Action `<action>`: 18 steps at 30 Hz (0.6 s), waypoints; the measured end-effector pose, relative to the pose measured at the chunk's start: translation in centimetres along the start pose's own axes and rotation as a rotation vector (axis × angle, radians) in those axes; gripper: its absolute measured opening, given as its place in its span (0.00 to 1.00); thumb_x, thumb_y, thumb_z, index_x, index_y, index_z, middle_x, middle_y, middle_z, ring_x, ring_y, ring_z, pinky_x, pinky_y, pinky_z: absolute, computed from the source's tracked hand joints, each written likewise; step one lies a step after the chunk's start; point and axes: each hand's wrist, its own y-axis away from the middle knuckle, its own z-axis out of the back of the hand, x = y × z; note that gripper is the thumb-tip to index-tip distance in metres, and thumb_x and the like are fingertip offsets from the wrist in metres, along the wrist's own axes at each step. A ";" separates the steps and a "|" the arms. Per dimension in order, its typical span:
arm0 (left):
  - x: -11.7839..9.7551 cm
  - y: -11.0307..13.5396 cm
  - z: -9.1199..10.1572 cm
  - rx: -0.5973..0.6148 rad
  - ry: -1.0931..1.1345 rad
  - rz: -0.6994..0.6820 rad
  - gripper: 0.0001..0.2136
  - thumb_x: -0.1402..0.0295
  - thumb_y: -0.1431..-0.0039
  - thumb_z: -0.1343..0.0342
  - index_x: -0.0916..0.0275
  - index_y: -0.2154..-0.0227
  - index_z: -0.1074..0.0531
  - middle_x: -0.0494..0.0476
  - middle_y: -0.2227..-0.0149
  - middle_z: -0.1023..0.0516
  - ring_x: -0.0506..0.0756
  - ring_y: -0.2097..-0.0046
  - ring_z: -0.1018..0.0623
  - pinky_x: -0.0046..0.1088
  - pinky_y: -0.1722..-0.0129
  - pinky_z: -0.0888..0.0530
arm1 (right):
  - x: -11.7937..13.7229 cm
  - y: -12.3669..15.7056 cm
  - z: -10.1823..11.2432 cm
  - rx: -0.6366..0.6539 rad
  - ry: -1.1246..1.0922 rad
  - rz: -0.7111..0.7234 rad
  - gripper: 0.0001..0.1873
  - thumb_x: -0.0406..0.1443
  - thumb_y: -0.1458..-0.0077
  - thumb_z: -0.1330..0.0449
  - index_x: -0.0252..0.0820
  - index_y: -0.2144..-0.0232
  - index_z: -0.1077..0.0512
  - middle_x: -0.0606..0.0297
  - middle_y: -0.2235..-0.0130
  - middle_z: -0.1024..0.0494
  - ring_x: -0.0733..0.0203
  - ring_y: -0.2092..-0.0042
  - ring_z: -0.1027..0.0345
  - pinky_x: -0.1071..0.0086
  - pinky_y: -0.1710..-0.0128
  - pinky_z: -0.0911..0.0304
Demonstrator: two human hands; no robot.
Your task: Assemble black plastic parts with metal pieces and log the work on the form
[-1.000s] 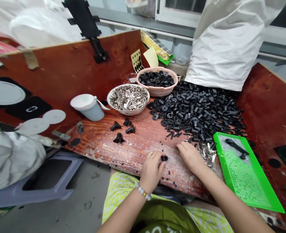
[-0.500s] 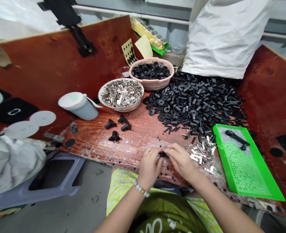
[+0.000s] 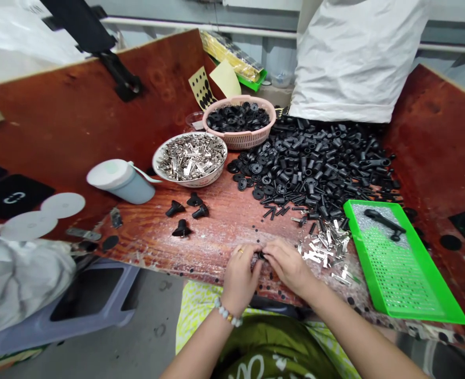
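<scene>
My left hand [image 3: 240, 273] and my right hand [image 3: 287, 264] meet at the near edge of the wooden bench [image 3: 224, 226]. Both pinch a small black plastic part [image 3: 261, 256] between their fingertips. A scatter of small metal clips [image 3: 327, 247] lies just right of my right hand. Beyond it spreads a big pile of black plastic parts [image 3: 319, 163]. Several assembled black pieces [image 3: 185, 213] stand to the upper left of my hands.
A white bowl of metal clips [image 3: 190, 164] and a pink basket of black rings [image 3: 239, 125] sit at the back. A green perforated tray [image 3: 398, 263] lies at right. A pale blue cup [image 3: 120, 181] lies on its side at left. A white sack [image 3: 354, 58] stands behind the pile.
My right hand left the metal clips and came left to meet my left hand on the black part. The view shifted slightly down and left.
</scene>
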 end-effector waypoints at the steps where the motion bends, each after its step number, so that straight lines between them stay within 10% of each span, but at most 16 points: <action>1: 0.0 0.0 0.0 -0.002 0.006 0.004 0.13 0.80 0.49 0.50 0.59 0.61 0.35 0.54 0.61 0.28 0.57 0.56 0.29 0.37 0.56 0.31 | 0.1 0.1 0.1 -0.011 -0.007 0.001 0.11 0.28 0.42 0.50 0.40 0.58 0.35 0.59 0.62 0.30 0.61 0.59 0.36 0.66 0.59 0.35; 18: 0.3 0.6 -0.4 -0.093 0.090 0.025 0.12 0.79 0.48 0.50 0.60 0.62 0.34 0.55 0.60 0.27 0.55 0.54 0.29 0.37 0.53 0.31 | 1.3 1.0 0.1 -0.127 0.019 -0.032 0.13 0.25 0.46 0.47 0.39 0.58 0.36 0.59 0.64 0.30 0.60 0.61 0.36 0.64 0.61 0.36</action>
